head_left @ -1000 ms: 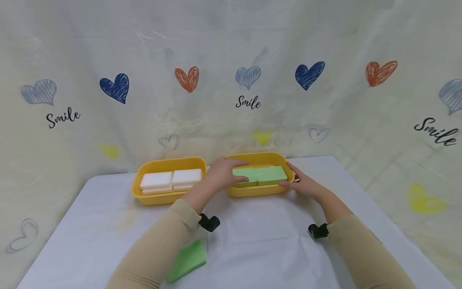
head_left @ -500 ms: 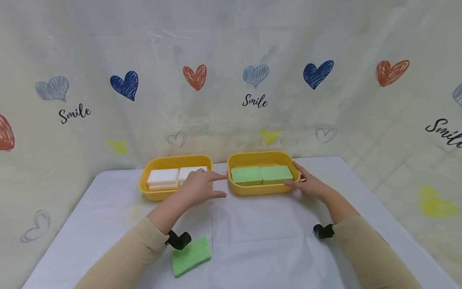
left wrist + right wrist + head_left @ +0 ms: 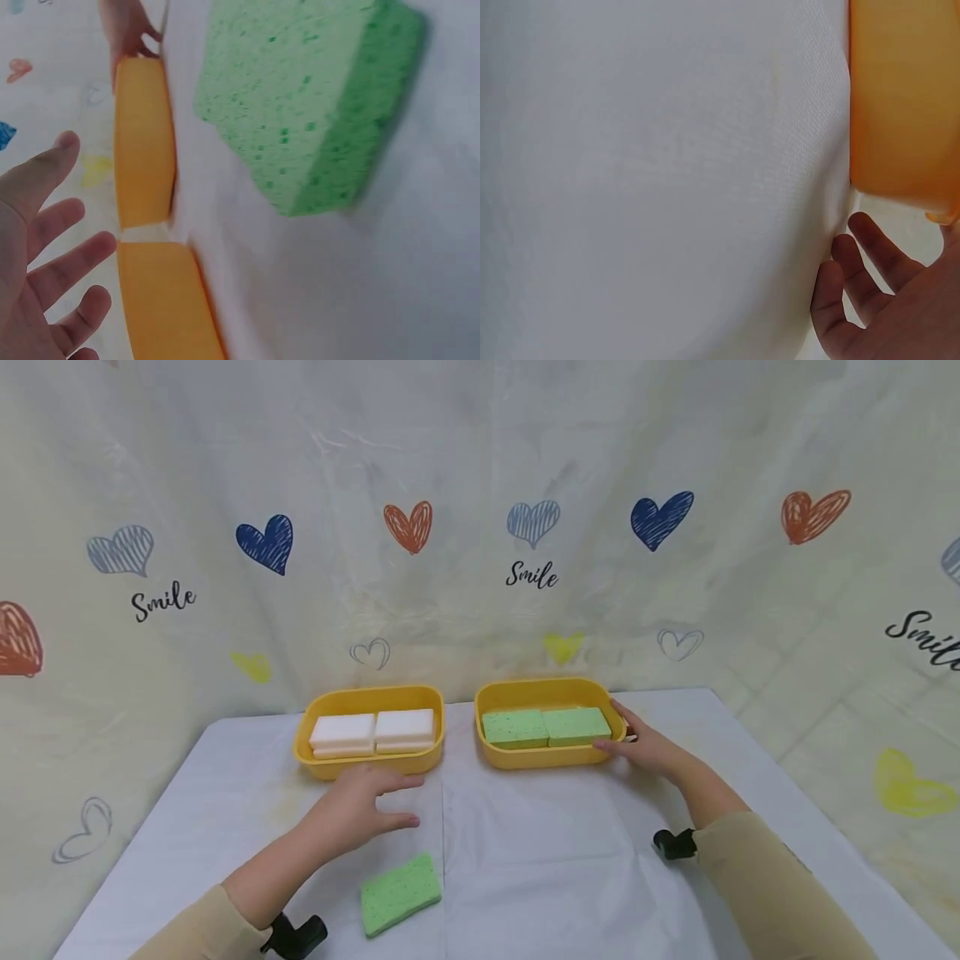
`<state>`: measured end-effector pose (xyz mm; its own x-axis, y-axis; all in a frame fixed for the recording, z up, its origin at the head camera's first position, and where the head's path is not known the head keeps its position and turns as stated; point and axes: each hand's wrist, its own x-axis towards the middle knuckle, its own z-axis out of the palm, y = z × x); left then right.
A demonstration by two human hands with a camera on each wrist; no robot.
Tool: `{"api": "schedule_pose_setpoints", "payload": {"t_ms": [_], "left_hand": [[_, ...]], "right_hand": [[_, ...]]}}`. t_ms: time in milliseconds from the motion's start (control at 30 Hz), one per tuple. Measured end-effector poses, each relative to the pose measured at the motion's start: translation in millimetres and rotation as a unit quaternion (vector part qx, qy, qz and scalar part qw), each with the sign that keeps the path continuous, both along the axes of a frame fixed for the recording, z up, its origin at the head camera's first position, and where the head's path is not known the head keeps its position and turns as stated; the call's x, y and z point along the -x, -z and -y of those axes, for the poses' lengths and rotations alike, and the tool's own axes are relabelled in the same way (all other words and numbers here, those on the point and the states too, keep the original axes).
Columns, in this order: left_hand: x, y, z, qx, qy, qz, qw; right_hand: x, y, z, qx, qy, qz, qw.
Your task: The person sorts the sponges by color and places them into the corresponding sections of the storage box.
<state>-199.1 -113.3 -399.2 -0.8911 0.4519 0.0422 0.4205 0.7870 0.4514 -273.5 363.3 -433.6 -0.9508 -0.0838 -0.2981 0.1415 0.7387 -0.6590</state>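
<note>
A loose green sponge (image 3: pixel 401 894) lies on the white-covered table. My left hand (image 3: pixel 351 810) hovers beyond it, thumb and fingers spread and holding nothing; the left wrist view shows the sponge (image 3: pixel 292 97) large and close. At the back right stands a yellow basket (image 3: pixel 542 757) with two green sponges (image 3: pixel 546 727) side by side in it. My right hand (image 3: pixel 649 750) grips that basket's right end, thumb at the front wall and forefinger at the far side. In the right wrist view its other fingers (image 3: pixel 864 289) extend loosely below the basket's end (image 3: pixel 904 105).
Left of the green sponges' basket stands a matching yellow basket (image 3: pixel 405 764), holding white sponge blocks (image 3: pixel 343 732) in two stacks. A narrow gap separates the baskets. Behind them hangs a pale curtain (image 3: pixel 465 610) printed with hearts and "Smile".
My left hand has moved from the green sponges in the right basket, back past the white ones, toward the loose sponge. The right hand stays at its basket.
</note>
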Motion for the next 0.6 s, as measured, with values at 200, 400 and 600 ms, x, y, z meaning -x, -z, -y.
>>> {"api": "schedule_pose_setpoints", "payload": {"t_ms": [200, 400, 600], "left_hand": [[-26.3, 9.2, 15.8, 0.020, -0.008, 0.003, 0.9998], [-46.9, 16.7, 24.2, 0.033, 0.025, 0.036, 0.9985], [-56.4, 26.7, 28.3, 0.059, 0.060, 0.059, 0.9947]], "right_hand": [[-1.5, -2.6, 0.5, -0.002, 0.003, -0.005, 1.000], [-1.6, -3.3, 1.4, -0.003, 0.006, -0.004, 1.000], [-0.2, -1.4, 2.7, -0.003, 0.003, -0.004, 1.000]]}}
